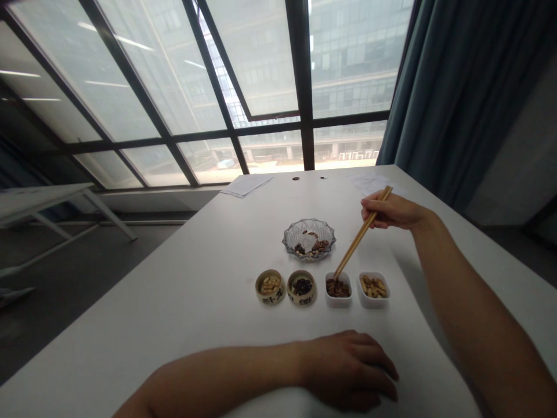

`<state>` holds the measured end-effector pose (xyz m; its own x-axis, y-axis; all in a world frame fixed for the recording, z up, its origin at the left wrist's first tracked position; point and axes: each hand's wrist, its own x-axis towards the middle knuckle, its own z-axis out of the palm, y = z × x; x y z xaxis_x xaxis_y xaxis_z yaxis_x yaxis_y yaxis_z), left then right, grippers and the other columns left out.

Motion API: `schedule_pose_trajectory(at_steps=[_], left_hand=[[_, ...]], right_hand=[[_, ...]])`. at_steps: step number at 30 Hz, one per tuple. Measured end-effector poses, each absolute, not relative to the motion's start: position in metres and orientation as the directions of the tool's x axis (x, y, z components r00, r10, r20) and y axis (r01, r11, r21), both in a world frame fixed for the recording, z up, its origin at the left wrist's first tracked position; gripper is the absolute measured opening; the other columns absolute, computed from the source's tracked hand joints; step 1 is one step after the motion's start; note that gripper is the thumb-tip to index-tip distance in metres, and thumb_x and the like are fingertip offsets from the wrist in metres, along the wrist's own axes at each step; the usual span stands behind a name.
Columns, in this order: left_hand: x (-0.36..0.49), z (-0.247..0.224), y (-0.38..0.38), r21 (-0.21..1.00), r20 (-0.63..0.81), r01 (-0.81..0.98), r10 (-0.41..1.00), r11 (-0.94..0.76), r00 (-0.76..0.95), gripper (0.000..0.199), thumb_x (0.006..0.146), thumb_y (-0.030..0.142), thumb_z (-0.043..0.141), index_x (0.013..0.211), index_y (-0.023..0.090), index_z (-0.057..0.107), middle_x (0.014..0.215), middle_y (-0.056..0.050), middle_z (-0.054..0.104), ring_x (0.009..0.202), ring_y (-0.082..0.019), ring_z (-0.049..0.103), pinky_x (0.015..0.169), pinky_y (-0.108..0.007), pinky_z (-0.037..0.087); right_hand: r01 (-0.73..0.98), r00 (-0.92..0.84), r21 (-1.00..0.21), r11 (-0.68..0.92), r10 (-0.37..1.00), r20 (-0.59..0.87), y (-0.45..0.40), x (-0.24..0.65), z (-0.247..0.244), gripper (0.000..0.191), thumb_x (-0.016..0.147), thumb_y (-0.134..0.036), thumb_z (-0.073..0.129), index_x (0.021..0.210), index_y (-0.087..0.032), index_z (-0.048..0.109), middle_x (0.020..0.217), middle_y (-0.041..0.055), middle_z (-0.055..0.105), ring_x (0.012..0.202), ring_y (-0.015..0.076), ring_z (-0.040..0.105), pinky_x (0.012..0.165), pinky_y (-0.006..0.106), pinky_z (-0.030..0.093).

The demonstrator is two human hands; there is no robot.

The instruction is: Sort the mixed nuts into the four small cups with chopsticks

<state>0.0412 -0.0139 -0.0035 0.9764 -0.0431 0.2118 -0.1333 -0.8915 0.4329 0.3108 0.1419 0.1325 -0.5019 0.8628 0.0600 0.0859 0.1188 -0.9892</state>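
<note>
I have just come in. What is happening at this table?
A person holds wooden chopsticks in their right hand, with the tips reaching into a small white dish of brown pieces. Their left hand rests on the white table. Beside that dish are another white dish of pale nuts and two small patterned bowls. A glass dish of mixed pieces stands behind them.

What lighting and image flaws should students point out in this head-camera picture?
In the head view, bright daylight through the window washes out the building outside; the wide lens bends the window bars; the right arm casts a soft shadow on the table; the chopsticks show little blur.
</note>
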Motion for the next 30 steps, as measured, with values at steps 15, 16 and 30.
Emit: schedule_pose_trajectory(at_steps=[15, 16, 30], left_hand=[[0.041, -0.004, -0.014, 0.445, 0.206, -0.126, -0.036, -0.887, 0.978, 0.037, 0.098, 0.038, 0.048, 0.120, 0.018, 0.070, 0.137, -0.006, 0.067, 0.130, -0.021, 0.059, 0.121, -0.033, 0.040], [0.041, -0.004, -0.014, 0.448, 0.203, -0.124, -0.035, -0.885, 0.979, 0.036, 0.098, 0.038, 0.049, 0.120, 0.018, 0.069, 0.137, -0.006, 0.066, 0.130, -0.021, 0.059, 0.121, -0.033, 0.040], [0.042, 0.000, -0.012, 0.457, 0.170, -0.136, -0.064, -0.879, 0.983, 0.037, 0.098, 0.039, 0.049, 0.120, 0.017, 0.069, 0.137, -0.009, 0.066, 0.130, -0.022, 0.060, 0.121, -0.034, 0.041]], right_hand=[[-0.124, -0.110, -0.940, 0.319, 0.937, 0.333, 0.152, 0.287, 0.133, 0.051, 0.077, -0.062, 0.084, 0.069, -0.014, 0.071, 0.055, 0.0090, 0.067, 0.037, 0.0090, 0.045, 0.034, 0.022, 0.029], [-0.102, -0.088, -0.939, 0.328, 0.937, 0.337, 0.152, 0.287, 0.133, 0.051, 0.078, -0.063, 0.083, 0.069, -0.014, 0.071, 0.055, 0.0089, 0.067, 0.038, 0.0093, 0.046, 0.034, 0.022, 0.029], [0.362, -0.134, -0.869, 0.338, 0.941, 0.310, 0.146, 0.251, 0.127, 0.048, 0.091, -0.051, 0.070, 0.059, -0.015, 0.067, 0.045, 0.0059, 0.061, 0.033, 0.0097, 0.046, 0.034, 0.022, 0.033]])
